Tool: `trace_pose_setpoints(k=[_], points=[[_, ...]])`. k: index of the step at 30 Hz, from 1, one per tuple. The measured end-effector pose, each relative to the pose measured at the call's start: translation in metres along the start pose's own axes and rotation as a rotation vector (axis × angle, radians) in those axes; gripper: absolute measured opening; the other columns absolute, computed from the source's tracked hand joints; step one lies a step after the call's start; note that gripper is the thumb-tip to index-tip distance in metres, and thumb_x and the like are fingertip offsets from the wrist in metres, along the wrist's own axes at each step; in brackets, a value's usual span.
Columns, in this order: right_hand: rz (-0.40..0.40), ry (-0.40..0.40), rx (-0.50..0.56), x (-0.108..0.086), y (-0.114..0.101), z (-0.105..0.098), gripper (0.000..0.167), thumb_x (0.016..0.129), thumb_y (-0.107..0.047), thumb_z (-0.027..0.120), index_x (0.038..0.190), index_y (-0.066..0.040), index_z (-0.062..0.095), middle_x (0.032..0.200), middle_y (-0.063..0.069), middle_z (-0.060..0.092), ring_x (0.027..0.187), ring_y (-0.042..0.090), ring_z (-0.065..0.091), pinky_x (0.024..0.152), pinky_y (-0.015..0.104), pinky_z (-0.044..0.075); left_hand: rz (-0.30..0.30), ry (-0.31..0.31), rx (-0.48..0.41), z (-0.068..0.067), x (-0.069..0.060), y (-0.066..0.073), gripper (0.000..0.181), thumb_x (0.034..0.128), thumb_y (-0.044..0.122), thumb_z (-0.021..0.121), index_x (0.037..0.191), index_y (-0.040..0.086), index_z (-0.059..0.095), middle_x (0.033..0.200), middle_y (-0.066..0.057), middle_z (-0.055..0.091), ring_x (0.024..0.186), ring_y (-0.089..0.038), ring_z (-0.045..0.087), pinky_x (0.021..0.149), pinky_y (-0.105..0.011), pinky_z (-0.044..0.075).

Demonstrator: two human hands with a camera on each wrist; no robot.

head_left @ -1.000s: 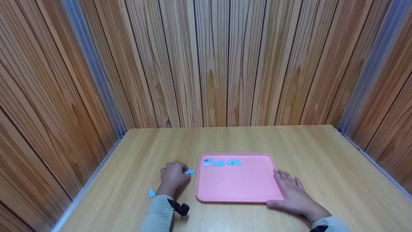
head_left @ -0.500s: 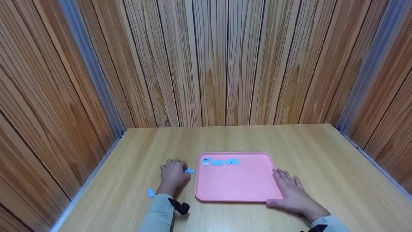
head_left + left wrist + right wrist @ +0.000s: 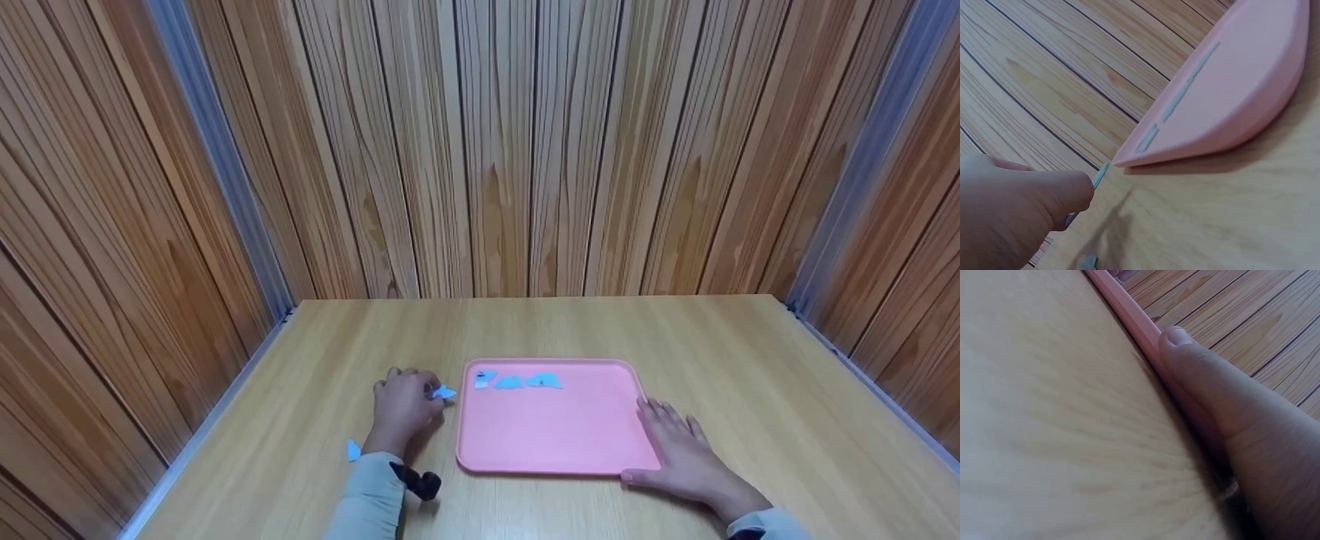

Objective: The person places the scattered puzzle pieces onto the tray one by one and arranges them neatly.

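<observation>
While the right hand (image 3: 679,454) rests spread at the near right corner of a pink, round-cornered rectangular tray (image 3: 559,435), thumb against its rim, a small light-blue pointed piece (image 3: 353,450) lies on the pale wood-grain table (image 3: 247,487) beside the left wrist. Slightly farther off, the left hand (image 3: 405,409) has its grip pinching a flat, light-blue irregular piece (image 3: 443,391), just outside the tray's left edge. Beyond, three flat light-blue pieces (image 3: 544,381) sit in a row inside the tray's far edge. The work seems partway: three pieces are laid in, while the pinched and loose ones remain outside. Behind stands a brown wood-plank wall (image 3: 495,150).
</observation>
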State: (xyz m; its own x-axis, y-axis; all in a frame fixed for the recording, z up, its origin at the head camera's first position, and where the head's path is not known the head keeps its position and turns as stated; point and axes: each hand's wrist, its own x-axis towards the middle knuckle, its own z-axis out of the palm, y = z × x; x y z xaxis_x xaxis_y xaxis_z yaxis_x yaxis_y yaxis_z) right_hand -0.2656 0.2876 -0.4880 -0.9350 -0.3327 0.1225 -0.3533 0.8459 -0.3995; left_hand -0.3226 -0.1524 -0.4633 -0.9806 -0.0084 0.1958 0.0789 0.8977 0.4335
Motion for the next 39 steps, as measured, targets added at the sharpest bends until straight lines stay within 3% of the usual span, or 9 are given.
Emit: trace_pose_setpoints(k=[9,17,29,39], points=[[-0.038,0.056,-0.030,-0.002,-0.001,0.001,0.118,0.076,-0.070,0.071,0.156,0.005,0.026,0.159,0.032,0.026,0.146,0.054,0.019,0.112,0.073,0.006,0.036,0.026,-0.036,0.002,0.003,0.017,0.019,0.0807,0.033,0.082,0.096,0.023,0.077,0.094,0.005,0.063,0.101,-0.023,0.048,0.099,-0.056,0.035],[-0.046,0.070,-0.035,-0.002,0.001,0.003,0.118,0.076,-0.070,0.071,0.156,0.005,0.026,0.158,0.032,0.027,0.146,0.053,0.021,0.111,0.073,0.008,0.053,0.006,-0.040,0.006,0.009,0.049,0.025,0.0781,0.032,0.086,0.099,0.022,0.078,0.094,0.006,0.065,0.103,-0.024,0.049,0.104,-0.059,0.031],[-0.034,0.047,-0.017,-0.002,0.000,0.001,0.119,0.076,-0.070,0.071,0.156,0.005,0.024,0.159,0.033,0.025,0.146,0.054,0.019,0.111,0.074,0.005,0.171,0.038,0.006,0.024,0.017,0.082,0.020,0.0777,0.027,0.082,0.097,0.023,0.075,0.095,0.005,0.067,0.107,-0.025,0.054,0.103,-0.064,0.033],[-0.048,0.058,-0.023,-0.002,0.000,0.002,0.117,0.077,-0.069,0.070,0.157,0.004,0.025,0.160,0.031,0.024,0.147,0.053,0.019,0.111,0.073,0.005,0.168,-0.005,-0.011,0.038,0.025,0.107,0.022,0.0792,0.031,0.085,0.098,0.024,0.076,0.092,0.008,0.065,0.103,-0.021,0.052,0.102,-0.060,0.035]])
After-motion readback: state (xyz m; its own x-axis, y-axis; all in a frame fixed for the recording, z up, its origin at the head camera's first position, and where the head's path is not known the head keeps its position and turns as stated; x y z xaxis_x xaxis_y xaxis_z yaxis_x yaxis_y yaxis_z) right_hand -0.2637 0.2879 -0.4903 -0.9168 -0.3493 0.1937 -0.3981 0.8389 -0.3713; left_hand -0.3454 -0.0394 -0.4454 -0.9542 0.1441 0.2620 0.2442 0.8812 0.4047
